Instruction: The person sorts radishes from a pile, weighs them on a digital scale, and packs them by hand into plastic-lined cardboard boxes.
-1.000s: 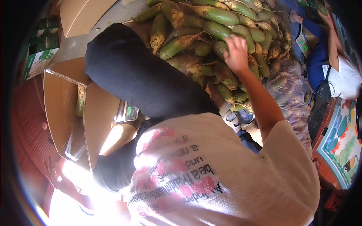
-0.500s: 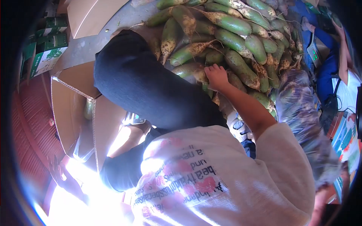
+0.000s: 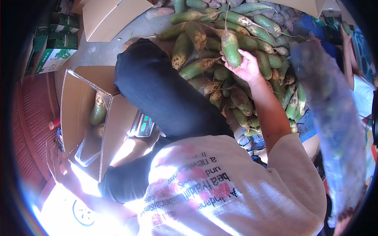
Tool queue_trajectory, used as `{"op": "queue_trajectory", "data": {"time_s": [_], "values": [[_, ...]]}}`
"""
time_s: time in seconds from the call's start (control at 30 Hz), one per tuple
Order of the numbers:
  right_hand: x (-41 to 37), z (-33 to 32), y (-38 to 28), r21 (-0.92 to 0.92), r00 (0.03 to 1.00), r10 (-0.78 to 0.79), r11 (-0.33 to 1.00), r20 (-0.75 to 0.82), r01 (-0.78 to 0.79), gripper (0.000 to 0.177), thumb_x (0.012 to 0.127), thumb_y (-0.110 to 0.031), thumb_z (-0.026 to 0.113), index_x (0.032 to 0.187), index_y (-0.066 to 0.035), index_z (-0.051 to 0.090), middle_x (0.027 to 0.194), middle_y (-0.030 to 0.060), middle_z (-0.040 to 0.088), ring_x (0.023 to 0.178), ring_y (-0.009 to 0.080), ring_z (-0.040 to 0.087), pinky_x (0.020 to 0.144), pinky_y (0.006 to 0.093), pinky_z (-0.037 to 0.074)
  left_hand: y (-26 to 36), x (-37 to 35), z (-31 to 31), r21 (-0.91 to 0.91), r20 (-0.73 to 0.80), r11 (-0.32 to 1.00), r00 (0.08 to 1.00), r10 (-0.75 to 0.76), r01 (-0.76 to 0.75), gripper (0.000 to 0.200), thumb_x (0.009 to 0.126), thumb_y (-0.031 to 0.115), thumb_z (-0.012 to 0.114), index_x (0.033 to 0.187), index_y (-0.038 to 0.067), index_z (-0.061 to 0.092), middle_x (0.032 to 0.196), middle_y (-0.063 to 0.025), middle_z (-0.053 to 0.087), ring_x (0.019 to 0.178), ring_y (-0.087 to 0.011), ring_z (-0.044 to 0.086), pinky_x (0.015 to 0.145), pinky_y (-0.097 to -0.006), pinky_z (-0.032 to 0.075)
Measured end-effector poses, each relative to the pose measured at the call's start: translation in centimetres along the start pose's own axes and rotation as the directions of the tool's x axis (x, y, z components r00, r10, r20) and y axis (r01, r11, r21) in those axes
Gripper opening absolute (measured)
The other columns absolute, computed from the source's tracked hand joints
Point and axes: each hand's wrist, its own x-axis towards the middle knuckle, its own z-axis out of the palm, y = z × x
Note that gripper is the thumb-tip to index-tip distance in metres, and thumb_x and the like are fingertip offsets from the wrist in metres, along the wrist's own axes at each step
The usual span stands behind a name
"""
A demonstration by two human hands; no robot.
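Observation:
My right hand (image 3: 247, 67) is closed around a green radish (image 3: 231, 50), raised just above the heap of radishes (image 3: 240, 98). The radish is soil-stained near its thin root, which points away from me. At the far left, my left hand (image 3: 57, 159) is beside an upright cardboard carton (image 3: 80, 84). Its fingers look stretched out and apart, though shadow and glare blur them. Inside the carton lie a green radish (image 3: 98, 111), part of another one lower down, and a piece of clear plastic (image 3: 86, 154).
A digital scale (image 3: 144, 125) sits beyond the carton, beside my leg. Another carton (image 3: 114, 17) and green-white boxes (image 3: 57, 51) stand upper left. At right are a co-worker's arm (image 3: 348, 51) and a blurred purple-grey shape (image 3: 330, 118) I cannot make out.
My right hand has gone from resting on the heap to holding a radish up. My left hand has shifted slightly upward. The purple-grey shape at right has moved, and the view has shifted.

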Motion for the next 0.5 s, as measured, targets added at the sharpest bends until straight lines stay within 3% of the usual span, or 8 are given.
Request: {"op": "queue_trajectory", "data": {"time_s": [0.07, 0.17, 0.27, 0.3, 0.37, 0.47, 0.5], "values": [[-0.2, -0.4, 0.3, 0.137, 0.998, 0.011, 0.990, 0.067, -0.020, 0.049, 0.091, -0.027, 0.051, 0.130, 0.003, 0.045, 0.121, 0.0235, 0.054, 0.103, 0.0336, 0.058, 0.083, 0.0393, 0.051, 1.0, 0.4, 0.4, -0.044, -0.003, 0.999, 1.000, 0.028, -0.028, 0.026, 0.094, 0.020, 0.055, 0.116, 0.010, 0.065, 0.131, -0.0089, 0.054, 0.108, -0.0246, 0.060, 0.075, -0.0337, 0.059], [-1.0, -0.6, 0.3, 0.257, 0.920, 0.013, 0.959, 0.391, -0.123, 0.049, 0.091, -0.030, 0.052, 0.128, 0.002, 0.047, 0.118, 0.0226, 0.055, 0.098, 0.0308, 0.058, 0.076, 0.0348, 0.050, 2.8, 1.1, 1.1, -0.105, -0.022, 0.983, 0.989, 0.148, -0.150, 0.026, 0.094, 0.020, 0.055, 0.116, 0.010, 0.065, 0.131, -0.0092, 0.053, 0.111, -0.0251, 0.059, 0.079, -0.0368, 0.059], [-1.7, -1.1, 0.1, 0.217, 0.928, -0.013, 0.973, 0.372, -0.074, 0.050, 0.090, -0.034, 0.055, 0.124, 0.002, 0.050, 0.113, 0.0202, 0.057, 0.093, 0.0282, 0.059, 0.072, 0.0324, 0.050, 2.8, 1.0, 1.5, -0.123, -0.008, 0.974, 0.982, 0.190, -0.189, 0.027, 0.095, 0.018, 0.053, 0.118, 0.010, 0.064, 0.133, -0.0103, 0.053, 0.121, -0.0265, 0.051, 0.095, -0.0430, 0.049], [-2.0, -1.3, 0.2, 0.128, 0.979, -0.020, 0.992, 0.201, -0.006, 0.050, 0.089, -0.035, 0.056, 0.123, 0.002, 0.050, 0.113, 0.0195, 0.057, 0.093, 0.0284, 0.059, 0.072, 0.0324, 0.050, 2.6, 0.9, 1.8, -0.123, 0.004, 0.975, 0.982, 0.187, -0.185, 0.027, 0.095, 0.017, 0.052, 0.119, 0.010, 0.063, 0.133, -0.0107, 0.052, 0.126, -0.0271, 0.048, 0.102, -0.0456, 0.044], [-2.6, -1.1, 0.4, -0.080, 0.985, -0.092, 0.994, -0.149, 0.080, 0.051, 0.088, -0.036, 0.059, 0.122, 0.002, 0.050, 0.112, 0.0179, 0.057, 0.093, 0.0289, 0.060, 0.072, 0.0324, 0.050, 2.0, 0.6, 2.0, -0.099, 0.023, 0.981, 0.985, 0.173, -0.170, 0.027, 0.096, 0.018, 0.052, 0.119, 0.010, 0.064, 0.134, -0.0099, 0.052, 0.126, -0.0271, 0.047, 0.102, -0.0465, 0.043], [-3.6, 0.4, 1.9, -0.356, 0.934, -0.213, 0.929, -0.289, 0.102, 0.058, 0.083, -0.021, 0.067, 0.132, -0.008, 0.039, 0.118, 0.0146, 0.057, 0.107, 0.0310, 0.060, 0.076, 0.0361, 0.049, 1.8, 0.1, 2.3, -0.105, 0.032, 0.984, 0.988, 0.149, -0.145, 0.027, 0.096, 0.019, 0.052, 0.118, 0.010, 0.064, 0.134, -0.0087, 0.052, 0.126, -0.0269, 0.047, 0.102, -0.0467, 0.044], [-3.7, -0.5, 2.0, -0.349, 0.948, -0.170, 0.935, -0.270, 0.068, 0.063, 0.082, -0.015, 0.068, 0.135, -0.012, 0.034, 0.122, 0.0141, 0.055, 0.110, 0.0308, 0.059, 0.076, 0.0378, 0.049, 1.7, 0.0, 2.4, -0.112, 0.035, 0.984, 0.989, 0.142, -0.137, 0.027, 0.096, 0.020, 0.051, 0.118, 0.010, 0.064, 0.134, -0.0083, 0.052, 0.126, -0.0268, 0.047, 0.101, -0.0465, 0.044]]}}
